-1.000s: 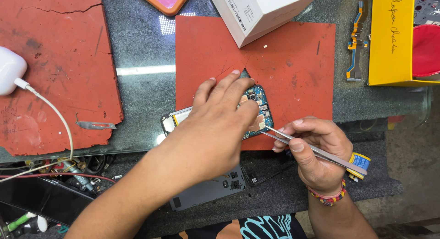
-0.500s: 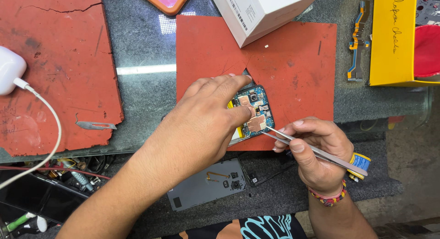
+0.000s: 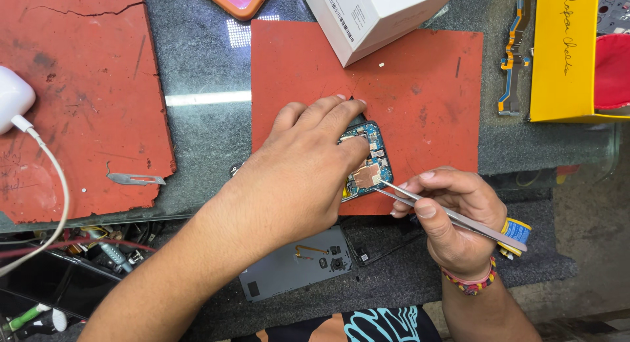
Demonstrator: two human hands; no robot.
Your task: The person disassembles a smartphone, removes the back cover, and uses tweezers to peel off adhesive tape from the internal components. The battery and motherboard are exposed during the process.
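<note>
Head view: we are observing an opened phone (image 3: 365,159) lying on the near edge of a red rubber mat (image 3: 420,86), its blue circuit board and a copper-coloured patch exposed. The left hand (image 3: 298,174) is lying flat over the left part of the phone, fingers spread and pressing down; its grip is not closing around anything, merely resting on the device. The right hand (image 3: 449,214) is pinching a pair of metal tweezers (image 3: 446,214) between thumb and fingers, so that grip is holding the tweezers narrowly. The tweezer tips are touching the phone just beside the copper patch.

We are noting a grey back cover (image 3: 295,263) lying on the worktop (image 3: 197,132) near the person, just below the left hand. A white box (image 3: 374,14) is overlapping the mat's far edge. A second, larger red mat (image 3: 72,99) is lying to the left, with a scalpel blade (image 3: 134,179) at its near edge and a white charger (image 3: 13,99) with cable on it. A yellow tray (image 3: 564,60) and a flex cable (image 3: 512,53) are sitting at the far right.
</note>
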